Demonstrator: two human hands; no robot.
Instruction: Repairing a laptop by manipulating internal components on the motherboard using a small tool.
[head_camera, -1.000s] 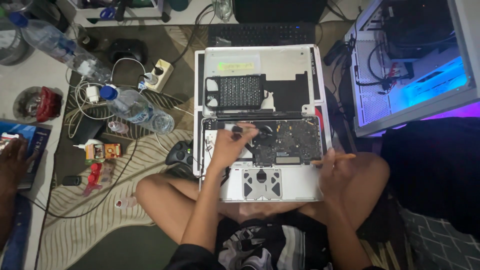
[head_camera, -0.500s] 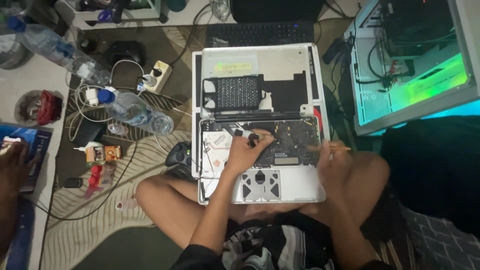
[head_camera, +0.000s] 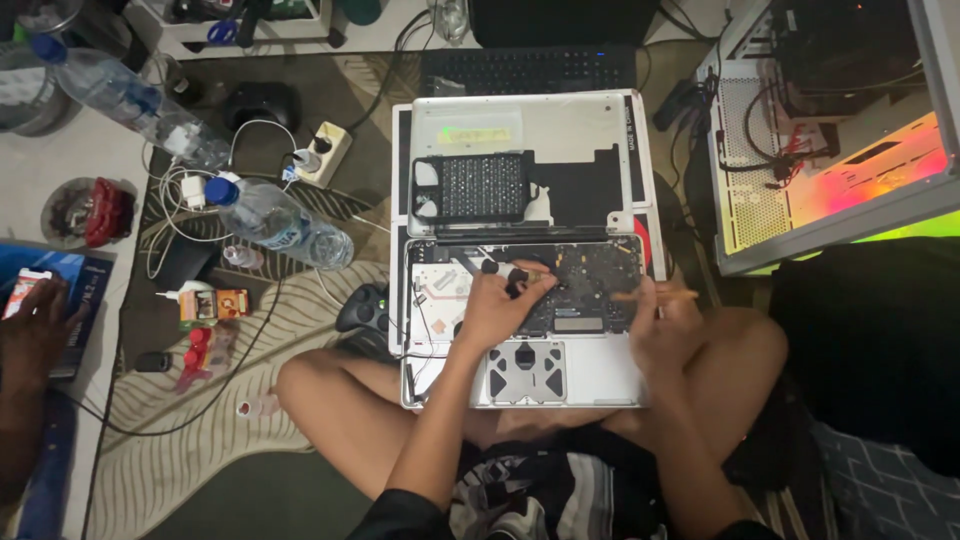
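Observation:
An opened silver laptop (head_camera: 600, 375) lies on my crossed legs with its dark circuit board (head_camera: 595, 285) exposed. My left hand (head_camera: 495, 305) rests over the middle of the board, fingertips pinched on a small black part at the board's upper edge. My right hand (head_camera: 665, 325) sits at the laptop's right side and holds a thin brown stick-like tool (head_camera: 655, 294) that points left across the board. The bare trackpad underside (head_camera: 525, 372) shows below my left hand. The removed bottom cover (head_camera: 530, 130) lies beyond the laptop with a black perforated panel (head_camera: 478, 185) on it.
A lit desktop computer case (head_camera: 830, 130) stands at the right. Two plastic water bottles (head_camera: 275, 220), a power strip (head_camera: 322, 152) with chargers, a black game controller (head_camera: 362, 308) and small items lie left on a striped mat. A black keyboard (head_camera: 530, 68) is behind. Another person's hand (head_camera: 35, 335) is far left.
My left hand has slid from the board's left part to its middle and pinched a small black part. The right hand stays at the right edge; the case lighting changed colour.

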